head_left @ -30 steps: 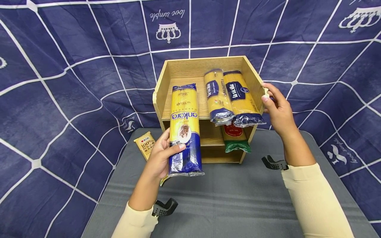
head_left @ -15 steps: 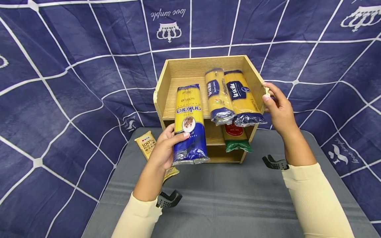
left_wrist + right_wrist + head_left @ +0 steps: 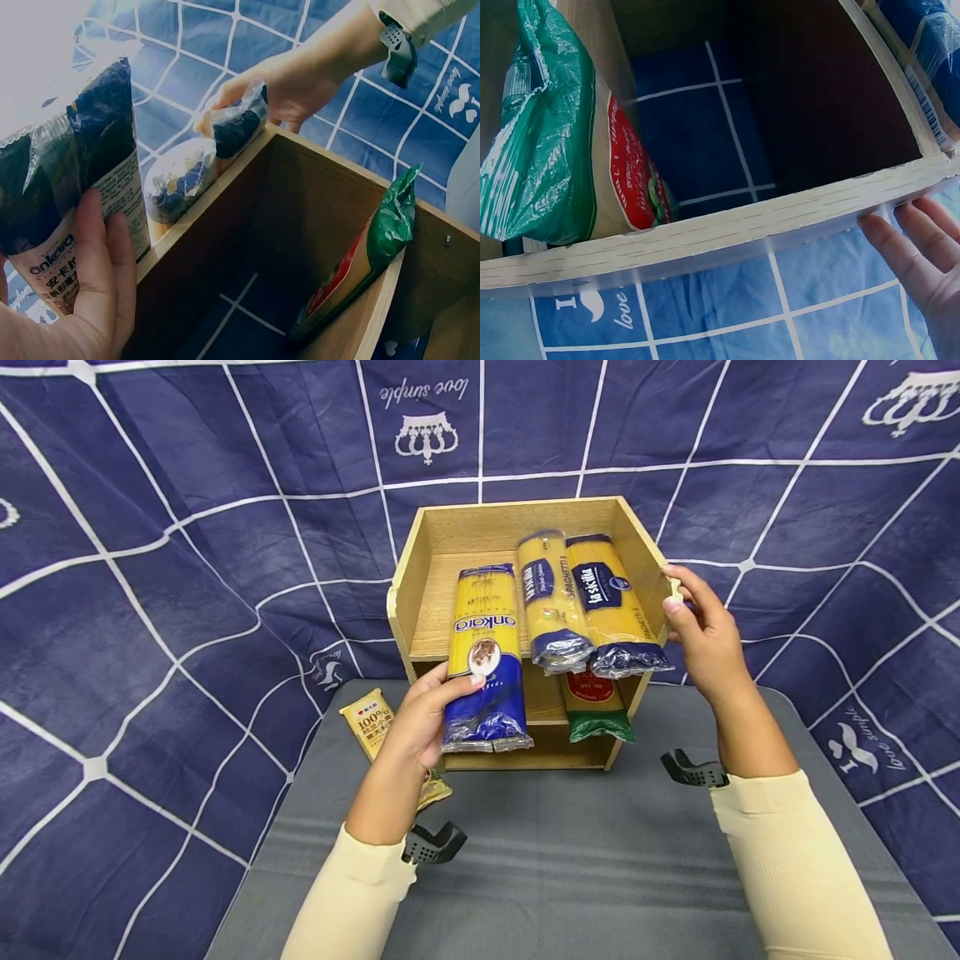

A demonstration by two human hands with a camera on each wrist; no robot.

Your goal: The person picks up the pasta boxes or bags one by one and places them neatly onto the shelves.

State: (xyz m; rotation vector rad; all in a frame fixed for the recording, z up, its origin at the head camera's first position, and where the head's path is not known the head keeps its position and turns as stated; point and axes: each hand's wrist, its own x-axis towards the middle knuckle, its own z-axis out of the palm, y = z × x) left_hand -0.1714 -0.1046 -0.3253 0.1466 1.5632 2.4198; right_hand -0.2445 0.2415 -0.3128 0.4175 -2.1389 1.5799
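Note:
My left hand (image 3: 426, 714) grips a yellow and blue "ankara" spaghetti pack (image 3: 491, 635), thumb across its front and fingers behind it. The pack's far end overlaps the top compartment of a small wooden shelf (image 3: 637, 539). In the left wrist view, that pack (image 3: 112, 127) is close by the top board's front edge. On the shelf's right side panel, my right hand (image 3: 705, 639) holds the front edge between thumb and fingers. Two "la sicilia" spaghetti packs (image 3: 551, 597) lie side by side on the right of the top board, their blue ends jutting past its front.
A green-ended pasta pack (image 3: 597, 725) sticks out of the middle compartment, on the right. To the shelf's left, a beige pack (image 3: 365, 718) lies on the grey tabletop (image 3: 570, 860), and another yellow pack (image 3: 433, 791) shows beneath my left wrist. Blue checked cloth (image 3: 300, 435) surrounds the table.
My left hand has carried the ankara pack forward and to the right, toward the la sicilia packs. The right hand keeps its hold on the side panel.

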